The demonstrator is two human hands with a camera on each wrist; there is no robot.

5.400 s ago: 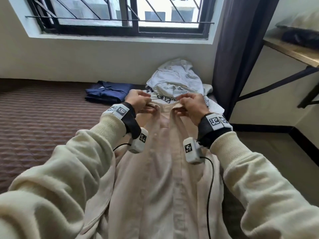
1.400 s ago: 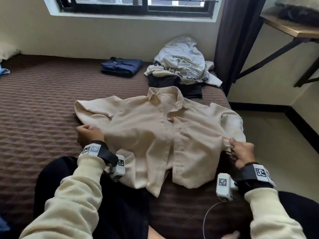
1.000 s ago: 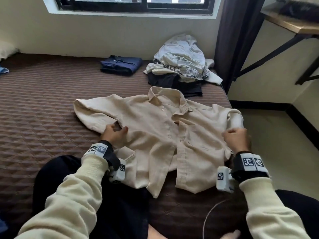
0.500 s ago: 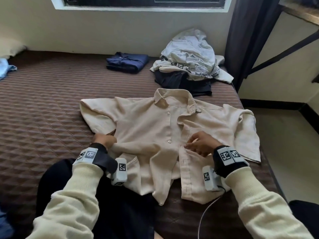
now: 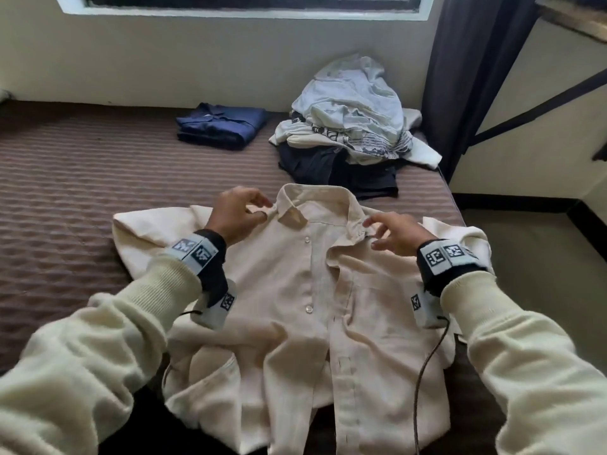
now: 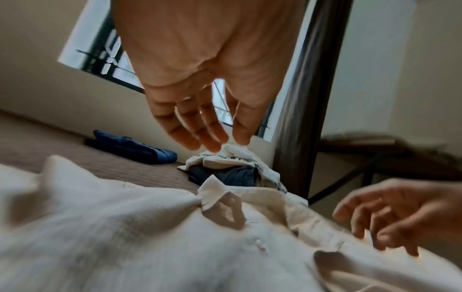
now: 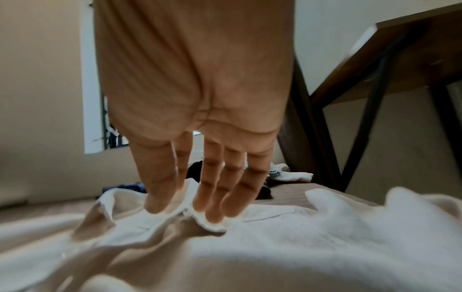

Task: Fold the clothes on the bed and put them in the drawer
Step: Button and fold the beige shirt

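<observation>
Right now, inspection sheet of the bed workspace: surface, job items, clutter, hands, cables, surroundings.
Surface: brown quilted bed.
Job's things: cream shirt spread face up, partly buttoned; folded navy garment; unfolded clothes pile at the far edge.
Clutter: nothing seen.
Grippers: left hand open by the collar; right hand open, fingers touching the collar.
Cables: black cable trails from the right wrist over the shirt.
Surroundings: window, dark curtain, wooden table.

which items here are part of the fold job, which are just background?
Job:
cream shirt, spread on the bed
left hand and right hand, open at its collar
unfolded pile
folded navy garment

Background:
curtain
window
desk
</observation>
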